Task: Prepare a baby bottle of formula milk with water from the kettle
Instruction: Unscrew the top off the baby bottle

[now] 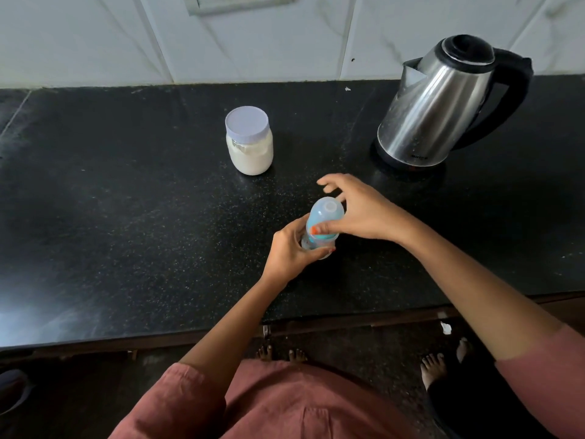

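Observation:
A small baby bottle (324, 217) with a clear domed cap and a teal ring stands near the front middle of the black counter (126, 217). My left hand (289, 253) is wrapped around its lower body. My right hand (361, 210) grips the cap and ring from the right, thumb on the ring, the other fingers spread. A jar of white formula powder (249, 141) with a pale lid, closed, stands behind the bottle to the left. A steel kettle (443, 99) with a black lid and handle sits on its base at the back right.
A white tiled wall (95, 36) with a socket plate (240, 3) rises behind the counter. The counter's front edge runs below my forearms. On the floor are my bare feet and another person's feet (435, 364) to the right.

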`<control>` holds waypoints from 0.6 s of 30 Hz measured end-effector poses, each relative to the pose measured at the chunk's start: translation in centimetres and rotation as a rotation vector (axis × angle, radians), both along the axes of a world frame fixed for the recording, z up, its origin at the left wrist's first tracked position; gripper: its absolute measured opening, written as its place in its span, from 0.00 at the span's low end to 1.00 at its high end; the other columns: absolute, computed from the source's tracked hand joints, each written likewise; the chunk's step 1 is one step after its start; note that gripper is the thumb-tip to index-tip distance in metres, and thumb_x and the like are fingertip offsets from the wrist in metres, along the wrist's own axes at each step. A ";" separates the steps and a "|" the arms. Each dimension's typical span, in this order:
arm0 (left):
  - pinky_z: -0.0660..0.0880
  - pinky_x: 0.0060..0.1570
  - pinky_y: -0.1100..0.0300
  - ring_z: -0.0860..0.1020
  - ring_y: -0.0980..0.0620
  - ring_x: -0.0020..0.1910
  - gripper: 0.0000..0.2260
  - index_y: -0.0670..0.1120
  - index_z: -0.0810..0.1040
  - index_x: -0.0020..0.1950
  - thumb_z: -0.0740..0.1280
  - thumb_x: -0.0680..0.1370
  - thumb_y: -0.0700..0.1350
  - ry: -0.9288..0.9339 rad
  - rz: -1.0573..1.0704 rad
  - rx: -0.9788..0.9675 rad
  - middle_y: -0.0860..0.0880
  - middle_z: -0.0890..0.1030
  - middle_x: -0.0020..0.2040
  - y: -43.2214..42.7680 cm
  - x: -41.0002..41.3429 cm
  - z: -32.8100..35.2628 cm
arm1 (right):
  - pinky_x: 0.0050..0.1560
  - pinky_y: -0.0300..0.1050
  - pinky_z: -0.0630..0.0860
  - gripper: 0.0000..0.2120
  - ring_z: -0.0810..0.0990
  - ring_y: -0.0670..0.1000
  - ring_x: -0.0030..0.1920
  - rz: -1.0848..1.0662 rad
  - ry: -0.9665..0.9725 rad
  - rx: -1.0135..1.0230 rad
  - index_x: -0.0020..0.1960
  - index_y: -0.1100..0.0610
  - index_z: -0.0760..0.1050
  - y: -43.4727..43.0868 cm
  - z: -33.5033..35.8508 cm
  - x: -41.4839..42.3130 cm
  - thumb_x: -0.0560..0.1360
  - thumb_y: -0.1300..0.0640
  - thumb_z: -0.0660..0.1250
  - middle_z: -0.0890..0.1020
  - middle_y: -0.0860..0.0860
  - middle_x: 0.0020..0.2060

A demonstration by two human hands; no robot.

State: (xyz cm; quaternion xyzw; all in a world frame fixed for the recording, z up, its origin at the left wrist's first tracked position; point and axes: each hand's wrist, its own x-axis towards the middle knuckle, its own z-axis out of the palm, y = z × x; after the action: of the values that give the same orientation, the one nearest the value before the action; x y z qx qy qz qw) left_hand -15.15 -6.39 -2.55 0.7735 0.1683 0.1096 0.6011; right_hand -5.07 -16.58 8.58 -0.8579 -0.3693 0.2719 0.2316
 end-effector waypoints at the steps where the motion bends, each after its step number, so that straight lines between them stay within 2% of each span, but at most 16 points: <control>1: 0.75 0.52 0.69 0.78 0.65 0.50 0.23 0.51 0.73 0.58 0.76 0.66 0.39 0.001 0.007 -0.005 0.61 0.78 0.48 -0.1 0.0 0.0 | 0.59 0.49 0.72 0.39 0.72 0.50 0.60 -0.077 -0.041 0.002 0.69 0.50 0.62 0.1 0.3 -0.5 0.63 0.41 0.73 0.69 0.50 0.64; 4: 0.75 0.50 0.70 0.78 0.66 0.48 0.23 0.56 0.72 0.54 0.76 0.66 0.39 0.005 0.030 -0.017 0.60 0.79 0.47 -0.2 0.0 -0.1 | 0.51 0.48 0.69 0.37 0.74 0.55 0.59 -0.148 -0.221 -0.153 0.66 0.51 0.63 0.7 0.3 -2.1 0.64 0.35 0.69 0.70 0.52 0.62; 6: 0.76 0.48 0.68 0.79 0.65 0.47 0.23 0.55 0.73 0.55 0.77 0.66 0.40 0.005 0.029 -0.005 0.59 0.79 0.46 -0.2 0.0 -0.1 | 0.47 0.47 0.67 0.35 0.75 0.59 0.57 -0.133 -0.320 -0.229 0.64 0.53 0.64 1.2 -0.2 -3.0 0.66 0.36 0.69 0.72 0.54 0.60; 8: 0.75 0.46 0.69 0.78 0.66 0.46 0.22 0.52 0.74 0.56 0.77 0.66 0.40 0.000 0.026 0.015 0.58 0.79 0.45 -0.2 0.0 -0.1 | 0.44 0.46 0.67 0.31 0.76 0.59 0.56 -0.118 -0.384 -0.258 0.64 0.55 0.64 1.5 -0.4 -3.3 0.68 0.42 0.70 0.73 0.55 0.59; 13: 0.77 0.51 0.62 0.79 0.56 0.51 0.23 0.50 0.74 0.58 0.77 0.66 0.42 -0.008 0.013 0.009 0.50 0.81 0.50 -0.2 -0.1 -0.2 | 0.42 0.44 0.66 0.24 0.75 0.54 0.52 0.017 -0.328 -0.229 0.59 0.53 0.68 1.5 0.2 -2.7 0.67 0.55 0.73 0.73 0.53 0.55; 16: 0.77 0.52 0.61 0.79 0.56 0.51 0.22 0.48 0.74 0.57 0.77 0.66 0.41 0.003 0.014 0.024 0.52 0.80 0.50 -0.1 0.0 -0.1 | 0.42 0.42 0.66 0.22 0.72 0.49 0.50 0.189 -0.291 -0.186 0.56 0.51 0.70 1.1 0.7 -2.0 0.65 0.60 0.73 0.72 0.49 0.52; 18: 0.77 0.52 0.61 0.79 0.55 0.51 0.21 0.50 0.73 0.54 0.77 0.66 0.41 0.010 0.016 0.014 0.52 0.80 0.49 -0.1 -0.1 -0.2 | 0.42 0.43 0.67 0.21 0.72 0.49 0.53 0.300 -0.277 -0.180 0.55 0.49 0.71 1.1 0.7 -1.4 0.66 0.62 0.72 0.71 0.47 0.53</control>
State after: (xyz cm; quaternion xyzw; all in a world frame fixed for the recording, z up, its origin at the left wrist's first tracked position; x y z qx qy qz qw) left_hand -15.21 -6.46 -2.72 0.7767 0.1768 0.1116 0.5941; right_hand -6.45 -15.51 9.33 -0.8396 -0.4955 0.2149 0.0583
